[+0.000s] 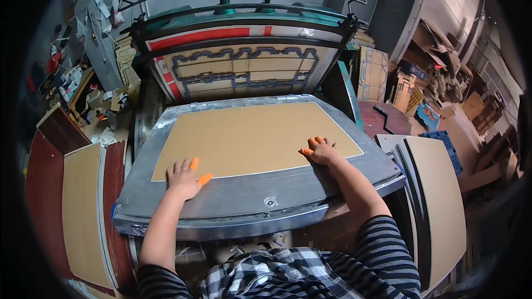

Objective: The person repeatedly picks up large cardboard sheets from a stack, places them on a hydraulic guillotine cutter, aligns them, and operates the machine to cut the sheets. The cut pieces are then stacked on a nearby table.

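The gray bed (221,202) had bare metal at its edges, with the most room along the front. One brown sheet (249,135) lay flat on it, nearer the back edge. Two hands touched the sheet, fingers apart: the left hand (183,181) by its front left corner, the right hand (322,153) toward its front right corner. Two orange caps (205,179) covered left fingertips.

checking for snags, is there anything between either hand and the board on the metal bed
Nothing visible blocks either: the left hand lies over the near edge of the board toward the left, the right hand on it toward the right. Each wears some orange finger covers.
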Tool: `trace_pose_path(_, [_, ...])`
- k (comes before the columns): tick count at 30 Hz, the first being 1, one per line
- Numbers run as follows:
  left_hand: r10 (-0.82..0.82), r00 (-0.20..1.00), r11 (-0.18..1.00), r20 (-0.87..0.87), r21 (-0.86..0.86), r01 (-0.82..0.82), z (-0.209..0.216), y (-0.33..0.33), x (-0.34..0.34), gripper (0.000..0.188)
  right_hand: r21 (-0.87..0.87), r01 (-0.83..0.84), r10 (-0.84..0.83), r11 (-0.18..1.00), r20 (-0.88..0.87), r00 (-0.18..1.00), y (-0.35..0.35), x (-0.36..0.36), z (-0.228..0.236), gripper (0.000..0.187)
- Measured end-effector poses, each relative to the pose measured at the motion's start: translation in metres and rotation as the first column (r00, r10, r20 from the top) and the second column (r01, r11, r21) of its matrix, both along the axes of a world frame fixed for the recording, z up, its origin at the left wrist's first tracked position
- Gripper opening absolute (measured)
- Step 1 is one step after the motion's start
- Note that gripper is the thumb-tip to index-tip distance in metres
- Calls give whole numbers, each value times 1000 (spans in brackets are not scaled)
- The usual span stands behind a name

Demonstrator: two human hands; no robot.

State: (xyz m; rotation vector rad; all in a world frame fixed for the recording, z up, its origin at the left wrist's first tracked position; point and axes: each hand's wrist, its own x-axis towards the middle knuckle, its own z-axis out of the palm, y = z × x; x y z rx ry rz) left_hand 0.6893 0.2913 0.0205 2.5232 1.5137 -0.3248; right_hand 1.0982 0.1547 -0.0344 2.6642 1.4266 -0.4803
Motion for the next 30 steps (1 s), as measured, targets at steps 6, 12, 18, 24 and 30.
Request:
trace_pose_path(6, [-329,925,937,192,-59,345,-2,-40,69,74,41,4,-3,999,-21,1000,-11,13,-7,75])
trace_pose_path(12, [-305,951,927,41,-215,307,12,-57,78,60,25,-41,40,999,39,998,-3,14,-4,69])
trace_pose_path(18, [-257,959,941,115,-197,276,9,-60,76,58,617,-240,231,749,96,968,80,-20,103,77])
trace_pose_path(24, [-308,948,937,85,-145,317,-13,-52,88,90,783,-395,223,481,327,918,155,-75,294,81])
trace_pose_path(30, [-382,844,911,378,307,275,-76,-44,68,78,776,-228,-81,588,337,938,223,-102,381,89])
